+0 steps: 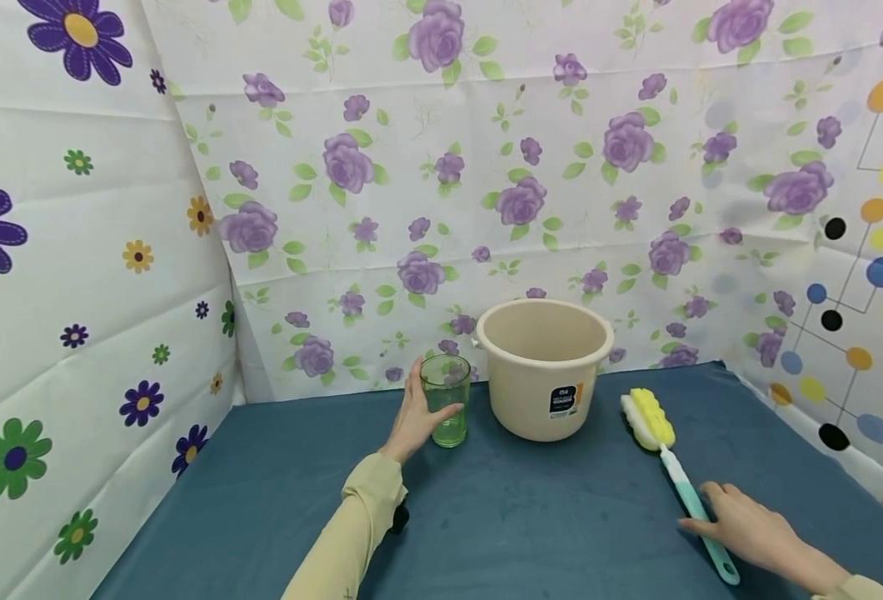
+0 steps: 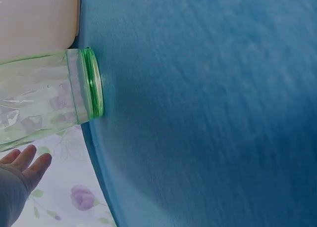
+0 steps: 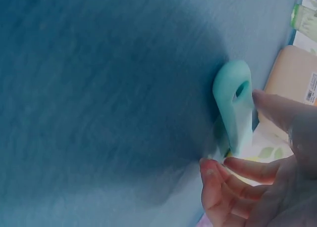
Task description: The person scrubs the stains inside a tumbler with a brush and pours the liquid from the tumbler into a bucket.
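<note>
A clear green-tinted drinking glass [image 1: 449, 421] stands upright on the blue cloth, left of a beige bucket [image 1: 539, 408]. My left hand [image 1: 417, 412] is at the glass's left side, thumb extended across its front in the head view. The left wrist view shows those fingers [image 2: 37, 170] spread, with a gap between them and the glass [image 2: 44, 96]. On the right lies a cleaning brush [image 1: 685, 487] with a yellow-and-white sponge head and a teal handle. Over its handle, my right hand [image 1: 749, 525] has thumb and fingers parted on either side of the handle [image 3: 235, 106].
Blue cloth [image 1: 531, 533] covers the table. Behind it hangs a white sheet with purple roses [image 1: 419, 275]. Patterned sheets also line the left side [image 1: 97, 292] and the right side [image 1: 846, 275]. The bucket stands near the table's back edge, between glass and brush.
</note>
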`<action>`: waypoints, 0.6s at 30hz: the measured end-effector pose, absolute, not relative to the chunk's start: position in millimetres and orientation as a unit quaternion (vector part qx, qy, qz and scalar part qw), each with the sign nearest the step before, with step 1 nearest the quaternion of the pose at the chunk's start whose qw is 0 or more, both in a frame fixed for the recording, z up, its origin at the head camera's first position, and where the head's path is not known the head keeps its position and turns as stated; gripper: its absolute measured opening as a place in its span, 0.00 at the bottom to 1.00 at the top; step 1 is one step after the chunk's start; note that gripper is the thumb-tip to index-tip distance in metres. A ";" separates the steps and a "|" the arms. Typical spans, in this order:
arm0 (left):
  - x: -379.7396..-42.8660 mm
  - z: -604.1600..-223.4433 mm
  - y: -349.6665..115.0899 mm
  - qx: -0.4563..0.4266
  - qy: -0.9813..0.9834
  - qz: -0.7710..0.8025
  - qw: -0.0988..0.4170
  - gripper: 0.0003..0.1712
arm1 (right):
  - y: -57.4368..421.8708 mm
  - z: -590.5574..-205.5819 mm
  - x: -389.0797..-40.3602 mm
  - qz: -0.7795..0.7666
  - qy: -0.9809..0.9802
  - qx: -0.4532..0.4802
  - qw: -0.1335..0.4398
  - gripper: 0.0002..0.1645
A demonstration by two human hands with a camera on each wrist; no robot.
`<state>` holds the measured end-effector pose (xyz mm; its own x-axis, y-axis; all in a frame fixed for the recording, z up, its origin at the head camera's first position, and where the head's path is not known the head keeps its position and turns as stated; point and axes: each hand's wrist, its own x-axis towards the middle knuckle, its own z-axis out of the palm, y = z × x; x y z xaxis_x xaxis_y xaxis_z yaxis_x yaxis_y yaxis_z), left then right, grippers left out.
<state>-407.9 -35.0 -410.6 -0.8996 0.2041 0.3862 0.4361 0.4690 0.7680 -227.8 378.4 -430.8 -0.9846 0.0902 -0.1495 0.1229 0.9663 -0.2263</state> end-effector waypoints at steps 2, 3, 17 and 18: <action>-409.5 -412.0 -34.0 -0.192 -0.839 -0.494 0.122 0.59 | 377.9 -432.7 -226.1 -0.139 0.986 0.062 0.072 0.47; -410.5 -412.9 -33.5 -0.194 -0.834 -0.503 0.122 0.59 | 377.6 -433.6 -225.3 -0.148 0.984 0.064 0.072 0.43; -413.2 -415.6 -32.2 -0.198 -0.823 -0.517 0.127 0.58 | 373.9 -435.7 -227.8 -0.180 0.974 0.109 0.080 0.24; -412.9 -415.5 -33.0 -0.198 -0.826 -0.513 0.127 0.58 | 372.9 -432.8 -227.0 -0.182 0.974 0.112 0.080 0.23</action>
